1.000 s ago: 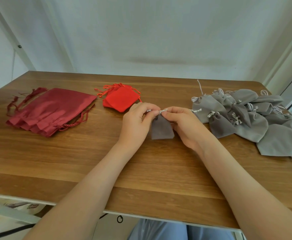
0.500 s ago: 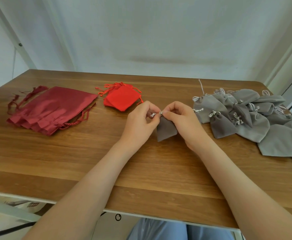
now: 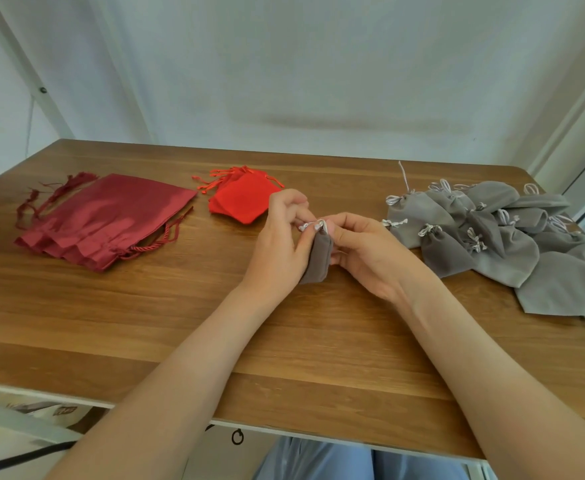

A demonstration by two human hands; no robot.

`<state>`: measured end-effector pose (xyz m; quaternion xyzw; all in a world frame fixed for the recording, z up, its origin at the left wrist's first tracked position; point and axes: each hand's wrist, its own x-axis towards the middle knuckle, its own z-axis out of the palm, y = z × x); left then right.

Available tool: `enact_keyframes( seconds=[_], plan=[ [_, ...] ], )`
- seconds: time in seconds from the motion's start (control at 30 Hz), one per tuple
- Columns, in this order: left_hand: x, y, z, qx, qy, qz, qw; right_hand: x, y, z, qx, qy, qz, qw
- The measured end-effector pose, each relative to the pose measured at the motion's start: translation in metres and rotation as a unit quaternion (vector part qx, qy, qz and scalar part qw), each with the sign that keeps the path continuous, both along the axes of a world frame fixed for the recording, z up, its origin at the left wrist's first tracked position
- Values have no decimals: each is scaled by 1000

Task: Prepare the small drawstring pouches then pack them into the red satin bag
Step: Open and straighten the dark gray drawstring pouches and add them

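Glossy dark-red satin bag (image 3: 104, 220), matt velvety grey pouches (image 3: 498, 233), smooth wood-grain table (image 3: 145, 317).

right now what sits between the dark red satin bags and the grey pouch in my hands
In the head view, a small stack of bright red drawstring pouches lies between them, slightly farther back on the wooden table.

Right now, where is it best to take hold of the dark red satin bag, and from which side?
Probably the ruffled mouth of the satin bag, coming from the near edge: it lies flat with that gathered end and its cord turned toward the person.
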<state>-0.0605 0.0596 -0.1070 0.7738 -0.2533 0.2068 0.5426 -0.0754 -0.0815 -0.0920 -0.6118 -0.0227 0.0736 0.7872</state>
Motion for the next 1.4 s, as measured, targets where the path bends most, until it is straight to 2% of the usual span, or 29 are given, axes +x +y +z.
enact_keyframes(
  seconds=[0.17,0.33,0.4,0.47,0.77,0.93,1.07,1.17,1.27,1.4],
  plan=[
    [0,0,0,4,-8,34,999,-1,5,-3,17,-29,-34,999],
    [1,-2,2,-17,32,21,999,1,3,-2,18,-32,-43,998],
    [4,-2,3,-22,43,48,998,1,2,-2,26,-33,-42,998],
    [7,-1,4,-6,18,83,996,1,2,-2,27,-34,-41,998],
    [6,-3,1,8,-61,59,996,2,3,-5,1,-19,-27,999],
    [7,-1,-2,18,-84,95,992,-1,4,-2,-14,6,-33,999],
    [9,-2,-3,62,-120,125,983,-3,8,2,-33,7,-59,998],
    [8,-2,-4,91,-134,134,978,-3,12,1,-104,-2,-116,988],
    [8,0,-3,81,-106,145,980,-3,11,0,-130,-8,-176,976],
    [6,-3,-3,66,-52,126,988,-2,11,-2,-173,-6,-202,964]
  ],
)
